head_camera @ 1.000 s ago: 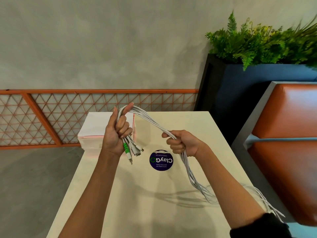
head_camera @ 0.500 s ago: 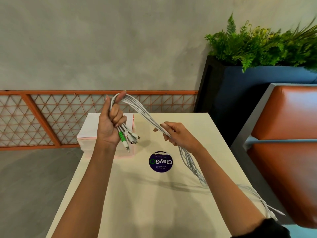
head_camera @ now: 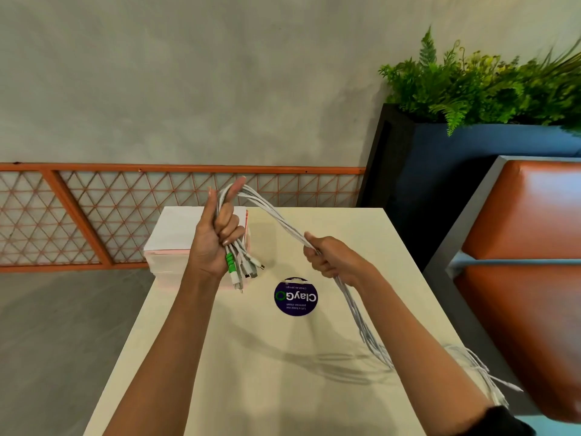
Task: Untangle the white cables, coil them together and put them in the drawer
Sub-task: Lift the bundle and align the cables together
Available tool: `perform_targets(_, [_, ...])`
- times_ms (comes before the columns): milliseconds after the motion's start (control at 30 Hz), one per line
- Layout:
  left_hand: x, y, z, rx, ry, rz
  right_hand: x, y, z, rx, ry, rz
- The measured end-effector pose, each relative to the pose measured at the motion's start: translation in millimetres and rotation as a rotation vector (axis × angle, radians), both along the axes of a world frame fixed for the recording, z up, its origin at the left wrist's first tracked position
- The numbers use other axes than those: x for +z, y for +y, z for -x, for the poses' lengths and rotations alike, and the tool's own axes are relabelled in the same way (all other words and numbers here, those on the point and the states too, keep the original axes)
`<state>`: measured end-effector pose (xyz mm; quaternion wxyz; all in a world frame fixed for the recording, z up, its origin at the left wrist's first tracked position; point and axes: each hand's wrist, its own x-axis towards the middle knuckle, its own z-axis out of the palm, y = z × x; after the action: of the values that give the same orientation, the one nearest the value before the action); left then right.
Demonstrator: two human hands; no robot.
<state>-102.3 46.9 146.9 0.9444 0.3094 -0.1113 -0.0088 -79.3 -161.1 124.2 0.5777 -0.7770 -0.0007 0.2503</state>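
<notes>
Two hands hold one bundle of white cables point(head_camera: 279, 217) above a pale table point(head_camera: 239, 382). Left hand point(head_camera: 215, 239): raised, fingers curled round the bundle close to its plug ends, forefinger pointing upward. The plugs point(head_camera: 248, 267) (one with a green collar) hang just below the fist. From the top of this hand the cables arch to the right and down into the right hand point(head_camera: 330, 259), which grips them in a closed fist, lower than the left. Below the right hand the strands fan out loosely and trail past the table's right edge; their tips are blurred. A round dark sticker point(head_camera: 295, 297) lies on the table between the hands. A white and pink box point(head_camera: 171, 239) stands at the table's far left corner, partly behind the left hand. Right of the table are an orange padded bench point(head_camera: 531, 247) and, farther off, a dark planter point(head_camera: 440, 184) with green ferns point(head_camera: 487, 86). An orange lattice rail point(head_camera: 94, 215) runs along the far wall.
</notes>
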Motion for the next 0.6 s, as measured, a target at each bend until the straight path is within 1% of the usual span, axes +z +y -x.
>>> perform_targets(33, [-0.6, -1.6, 0.8, -0.005, 0.001, -0.005, 2.2, -2.8, -1.5, 0.056, 0.118, -0.041])
perform_targets(67, [-1.1, -3.4, 1.3, -0.007, 0.004, -0.018, 3.7, -3.9, -1.8, 0.108, 0.172, -0.018])
perform_targets(133, [-2.7, -6.8, 1.3, -0.002, 0.022, -0.057, 7.5, -0.5, -0.4, 0.162, 0.205, 0.106])
perform_targets(167, [-4.5, -7.8, 1.2, 0.004, 0.032, -0.074, 10.2, 2.7, 2.4, 0.174, 0.184, 0.190])
perform_targets(233, [-7.5, -9.0, -0.1, 0.029, 0.040, -0.106, 13.8, 8.9, 6.6, 0.179, 0.080, 0.333])
perform_targets(333, [-9.1, -10.1, -1.3, 0.108, 0.067, -0.178, 11.8, 13.1, 9.7, 0.157, -0.044, 0.406])
perform_targets(367, [-9.0, -11.0, -1.7, 0.128, 0.074, -0.203, 11.2, 13.4, 10.7, 0.155, -0.049, 0.401])
perform_targets(433, [-9.2, -13.0, -2.5, 0.154, 0.073, -0.255, 9.6, 13.2, 11.9, 0.191, 0.003, 0.352])
perform_targets(467, [-10.0, -13.6, -3.1, 0.162, 0.070, -0.273, 8.3, 12.1, 12.2, 0.223, 0.054, 0.296])
perform_targets(533, [-11.3, -12.4, -4.8, 0.180, 0.070, -0.267, 7.2, 8.7, 11.7, 0.277, 0.166, 0.114])
perform_targets(567, [-11.9, -10.6, -5.5, 0.192, 0.074, -0.245, 8.4, 6.6, 12.4, 0.298, 0.184, 0.035])
perform_targets(600, [-12.1, -8.1, -6.2, 0.205, 0.079, -0.220, 9.6, 4.5, 13.2, 0.311, 0.152, 0.000])
